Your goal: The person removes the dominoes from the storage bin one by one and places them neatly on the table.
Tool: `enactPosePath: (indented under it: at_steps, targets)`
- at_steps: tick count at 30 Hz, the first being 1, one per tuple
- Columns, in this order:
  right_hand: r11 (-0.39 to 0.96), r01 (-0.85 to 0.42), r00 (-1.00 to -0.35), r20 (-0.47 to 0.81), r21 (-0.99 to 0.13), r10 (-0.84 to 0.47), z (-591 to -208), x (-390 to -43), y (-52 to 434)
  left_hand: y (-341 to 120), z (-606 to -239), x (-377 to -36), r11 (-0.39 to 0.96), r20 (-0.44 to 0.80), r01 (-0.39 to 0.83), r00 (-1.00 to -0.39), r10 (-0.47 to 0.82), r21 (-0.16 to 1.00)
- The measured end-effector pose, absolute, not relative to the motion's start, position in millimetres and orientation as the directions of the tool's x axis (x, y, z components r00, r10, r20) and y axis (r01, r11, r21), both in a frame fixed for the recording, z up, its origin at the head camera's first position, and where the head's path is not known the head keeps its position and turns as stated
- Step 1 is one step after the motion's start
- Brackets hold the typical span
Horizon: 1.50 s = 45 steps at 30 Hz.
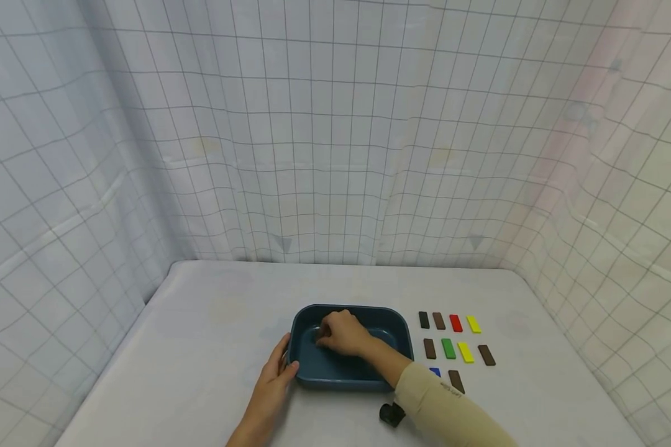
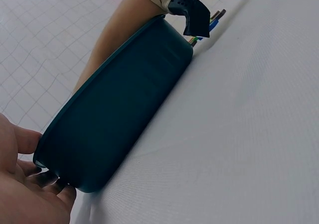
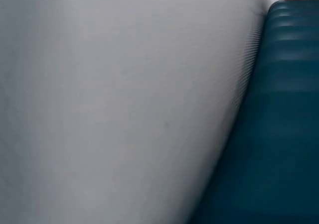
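A dark teal plastic basin (image 1: 346, 383) stands on the white-covered table, and its outer wall (image 2: 114, 104) fills much of the left wrist view. My left hand (image 1: 271, 382) grips the basin's left end, thumb at the rim and fingers against the outside wall. Inside the basin, toward its left half, is my right hand (image 1: 343, 333) with fingers bent downward. Its fingertips are largely hidden, so I cannot tell whether they pinch anything. In the right wrist view only the basin's outer side (image 3: 279, 134) and the table cloth show, with part of the left hand at the top corner.
Right of the basin lie flat coloured tiles in rough rows, among them a black tile (image 1: 424, 320), a red tile (image 1: 455, 323), a green tile (image 1: 448, 348) and a brown tile (image 1: 486, 355). A blue tile (image 1: 435, 372) is partly covered by the right arm. Gridded white curtains (image 1: 335, 124) enclose the table.
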State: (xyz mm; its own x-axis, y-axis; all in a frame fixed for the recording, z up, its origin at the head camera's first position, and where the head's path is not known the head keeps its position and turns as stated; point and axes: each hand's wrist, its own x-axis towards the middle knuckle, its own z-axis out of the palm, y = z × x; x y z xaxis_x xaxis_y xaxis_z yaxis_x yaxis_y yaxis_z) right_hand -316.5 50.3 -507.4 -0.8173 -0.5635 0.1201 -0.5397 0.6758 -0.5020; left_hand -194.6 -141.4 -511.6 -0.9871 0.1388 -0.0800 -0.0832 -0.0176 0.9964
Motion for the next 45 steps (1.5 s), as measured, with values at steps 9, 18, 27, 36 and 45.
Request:
enactPosePath:
  at_steps: [9, 18, 27, 36, 45]
  targets:
    - [0.572, -0.511, -0.763, 0.033, -0.642, -0.646, -511.7, -325.9, 55.6, -142.7, -511.8, -193.5, -0.035, -0.103, -0.109, -0.985, 0.137, 0.993]
    - [0.491, -0.367, -0.783, -0.022, -0.790, -0.622, -501.5, -331.4, 60.8, -142.5, -508.7, -194.1, -0.031, -0.089, -0.094, -0.987, 0.137, 0.995]
    - [0.374, -0.234, -0.815, -0.030, -0.897, -0.579, -492.2, -326.5, 72.3, -141.4, -511.8, -193.9, -0.017, -0.086, -0.088, -0.989, 0.118, 0.996]
    - [0.359, -0.165, -0.832, -0.066, -0.919, -0.551, -473.0, -322.8, 97.2, -139.2, -510.0, -193.1, -0.016, -0.086, -0.088, -0.991, 0.103, 0.996]
    - [0.353, -0.109, -0.854, -0.095, -0.929, -0.512, -459.6, -317.6, 126.0, -140.0, -509.8, -191.3, -0.006, -0.078, -0.079, -0.991, 0.110, 0.997]
